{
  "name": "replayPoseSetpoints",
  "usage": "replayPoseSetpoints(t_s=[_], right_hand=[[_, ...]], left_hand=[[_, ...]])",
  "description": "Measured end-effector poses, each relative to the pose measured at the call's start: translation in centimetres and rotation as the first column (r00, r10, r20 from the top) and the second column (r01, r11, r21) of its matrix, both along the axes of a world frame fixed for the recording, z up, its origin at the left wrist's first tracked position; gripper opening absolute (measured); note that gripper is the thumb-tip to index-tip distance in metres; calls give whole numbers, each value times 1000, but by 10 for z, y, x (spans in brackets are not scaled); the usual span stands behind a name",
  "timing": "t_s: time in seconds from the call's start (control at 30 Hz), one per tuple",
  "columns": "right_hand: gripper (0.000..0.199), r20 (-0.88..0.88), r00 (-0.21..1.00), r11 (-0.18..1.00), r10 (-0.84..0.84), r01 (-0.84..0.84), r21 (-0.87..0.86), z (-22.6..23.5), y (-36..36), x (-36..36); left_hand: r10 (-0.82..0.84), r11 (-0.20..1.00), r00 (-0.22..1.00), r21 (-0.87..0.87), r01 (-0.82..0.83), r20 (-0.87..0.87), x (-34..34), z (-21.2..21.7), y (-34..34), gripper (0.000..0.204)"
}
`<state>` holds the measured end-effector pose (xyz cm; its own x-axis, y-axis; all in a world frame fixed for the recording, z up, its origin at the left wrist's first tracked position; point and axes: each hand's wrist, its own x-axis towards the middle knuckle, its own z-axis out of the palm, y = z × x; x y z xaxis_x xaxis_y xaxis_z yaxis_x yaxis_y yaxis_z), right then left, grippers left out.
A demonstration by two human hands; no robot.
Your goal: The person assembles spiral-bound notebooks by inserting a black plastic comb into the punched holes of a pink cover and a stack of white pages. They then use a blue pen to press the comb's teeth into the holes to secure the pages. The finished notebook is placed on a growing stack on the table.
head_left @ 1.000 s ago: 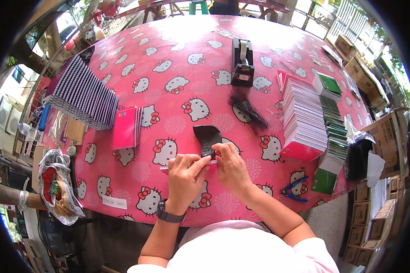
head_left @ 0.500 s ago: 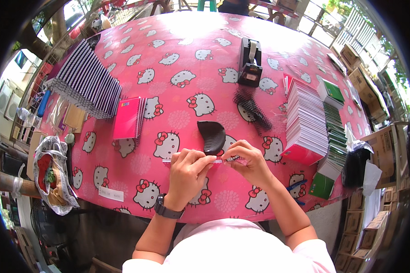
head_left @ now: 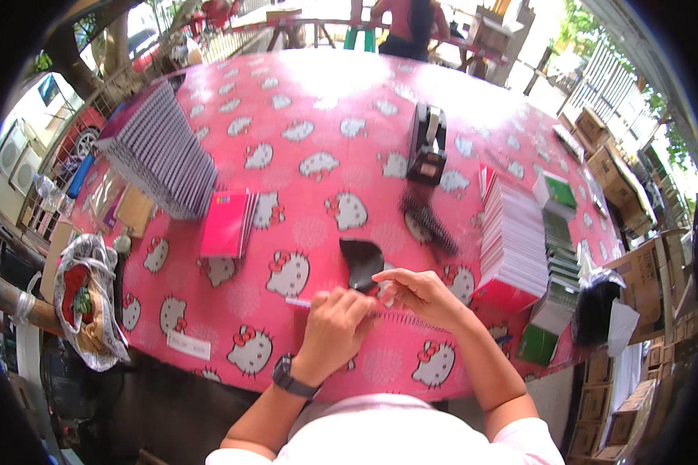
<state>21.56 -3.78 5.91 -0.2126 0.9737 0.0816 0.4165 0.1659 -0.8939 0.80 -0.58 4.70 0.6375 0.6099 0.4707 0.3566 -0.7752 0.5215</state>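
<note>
My left hand (head_left: pixel 329 329), a dark watch at its wrist, is closed on a thin notebook (head_left: pixel 297 302) seen edge-on, its pale end sticking out to the left. A thin spiral coil (head_left: pixel 419 320) runs along the right part of that edge, below my right hand (head_left: pixel 423 300). The right hand's index finger is stretched out and its thumb apart; slight blur hides whether a fingertip touches the coil. Just beyond both hands lies a curved black piece (head_left: pixel 362 262), partly covered by the right fingertips. Farther off sits a bunch of black spiral coils (head_left: pixel 429 225).
A black tape dispenser (head_left: pixel 426 143) stands beyond the coils. Stacked notebooks (head_left: pixel 159 151) and a small pink pile (head_left: pixel 229 225) are at left; a long pink-and-white row (head_left: pixel 512 244) and green notebooks (head_left: pixel 537 345) at right. A cloth-lined basket (head_left: pixel 93 302) hangs by the left edge.
The view has tilted up, so the table sits lower in the picture. My right fingers have loosened and spread from the coil, and more of the coil shows to the right.
</note>
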Motion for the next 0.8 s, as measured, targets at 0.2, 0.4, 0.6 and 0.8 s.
replayPoseSetpoints(t_s=[0.2, 0.4, 0.6, 0.8], right_hand=[[78, 544, 831, 938, 117, -272, 215, -25, 69, 1], [77, 703, 686, 945, 188, -321, 60, -25, 76, -7], [62, 498, 865, 956, 59, -193, 222, -32, 27, 29], [64, -387, 890, 934, 242, -322, -155, -30, -20, 32]], left_hand=[[23, 999, 998, 30, -21, -64, -2, -2, -1, 21], [-41, 999, 994, 28, 44, -97, -9, -3, -1, 23], [50, 995, 999, 87, -50, 1, -22, -6, 9, 27], [21, 996, 1000, 87, -22, 4, -19, -19, 12, 24]])
